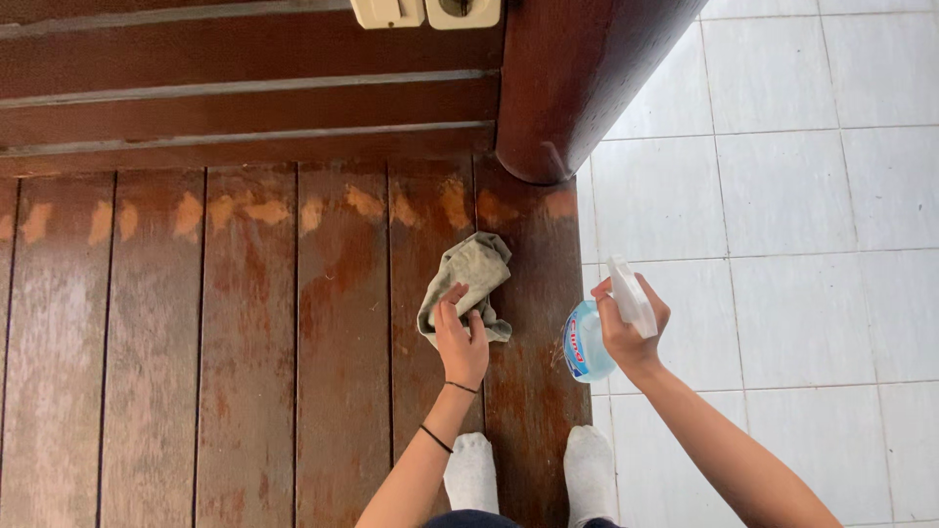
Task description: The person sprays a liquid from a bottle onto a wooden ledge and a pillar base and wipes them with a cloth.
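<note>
The left hand (462, 342) presses one crumpled grey cloth (469, 279) against the dark wooden boards (245, 352), fingers closed over its lower edge. At three o'clock from it, the right hand (631, 328) has its grip wrapped round one clear spray bottle (585, 342) holding pale blue liquid. Two white socks (471, 474) stand at six o'clock.

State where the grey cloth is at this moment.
In the head view, the grey cloth lies on the wooden planks under the left hand, left of the spray bottle held in the right hand.

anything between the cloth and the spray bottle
Nothing: in the head view only bare wood plank separates the cloth from the spray bottle.
</note>
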